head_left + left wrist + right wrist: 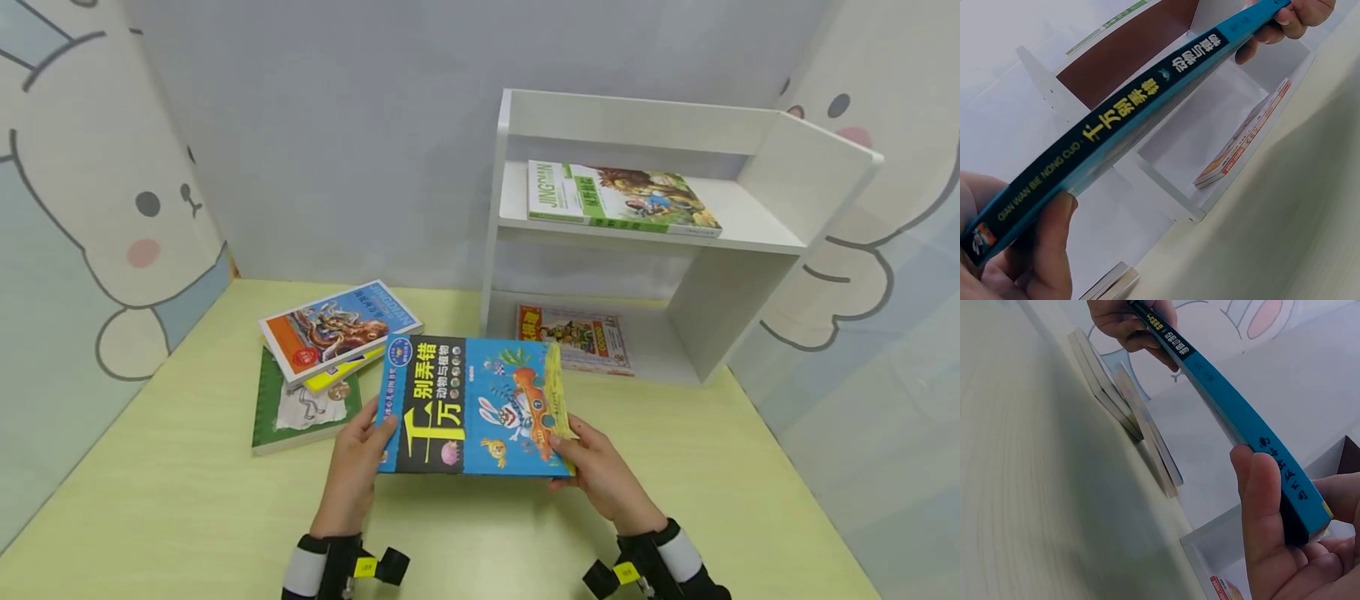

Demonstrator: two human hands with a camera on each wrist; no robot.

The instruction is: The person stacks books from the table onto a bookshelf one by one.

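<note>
A blue picture book [510, 408] with a black title band and a cartoon rabbit on its cover is held up above the table by both hands. My left hand [356, 462] grips its left end, thumb on the cover. My right hand [603, 479] grips the right end the same way. In the left wrist view the book's spine [1110, 119] runs slanting between the two hands. The right wrist view shows the blue end of the spine [1254, 428] beside the right thumb, with daylight between the book and the tabletop.
Behind the left hand lies a loose pile: an octopus-cover book [341, 329], a yellow one [341, 372], and a green one [303, 412]. A white two-tier shelf [757, 308] stands back right, with a green-and-white book [622, 200] above and a red-and-white book [577, 337] below.
</note>
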